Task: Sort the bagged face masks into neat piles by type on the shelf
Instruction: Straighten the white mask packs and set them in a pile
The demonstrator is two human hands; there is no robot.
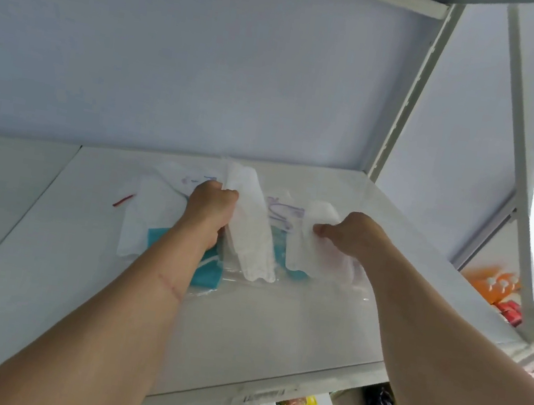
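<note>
A small red strip lies alone at the left of the white shelf, and beside it a flat white mask overlaps a teal one. The left hand grips a long white bagged mask, tilted up off the pile. Just right, the right hand pinches a smaller white bagged mask above loose clear bags.

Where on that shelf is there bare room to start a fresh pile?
Bare shelf lies between the mask heap and the front edge, and left of the red twist tie. The middle is crowded: the left hand grips a white mask, the right hand another.
</note>
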